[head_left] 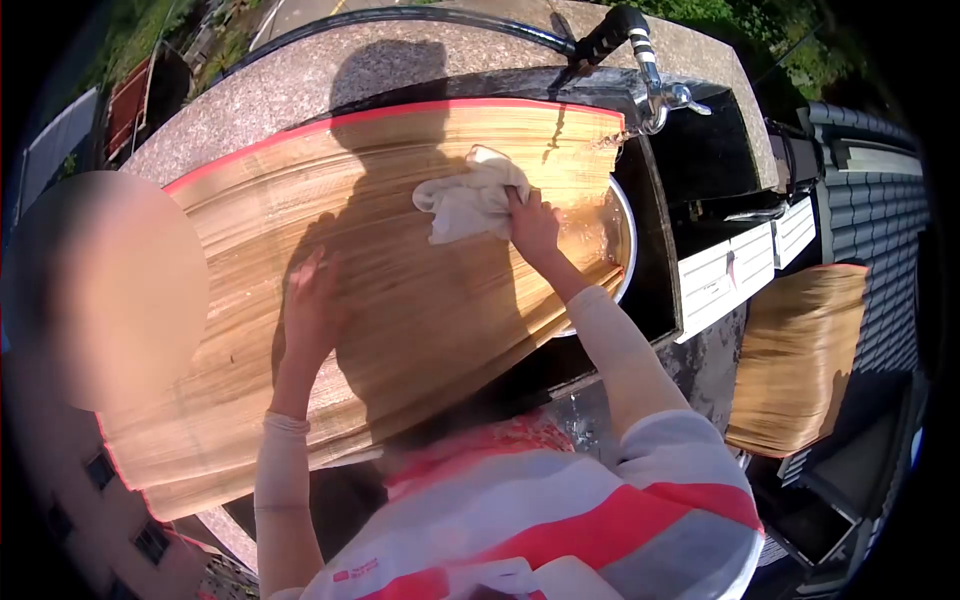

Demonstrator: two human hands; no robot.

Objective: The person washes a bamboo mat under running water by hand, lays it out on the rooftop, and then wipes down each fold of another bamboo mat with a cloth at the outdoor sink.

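Observation:
A long straw mat (450, 310) with red edging lies across the stone counter and over a basin. My right hand (537, 228) grips a crumpled white cloth (470, 200), which rests on the mat near its right end. My left hand (314, 305) is over the left part of the mat with its fingers extended and nothing in them; they are slightly blurred. The mat's right end looks wet and dips into a round white-rimmed basin (630, 240), most of which is hidden beneath it.
A metal tap (665, 100) stands at the back right, fed by a black hose (400, 14) along the stone counter (260, 110). Water runs from it toward the mat's corner. A second straw mat (800, 360) hangs at the right, beside grey roof tiles (880, 220).

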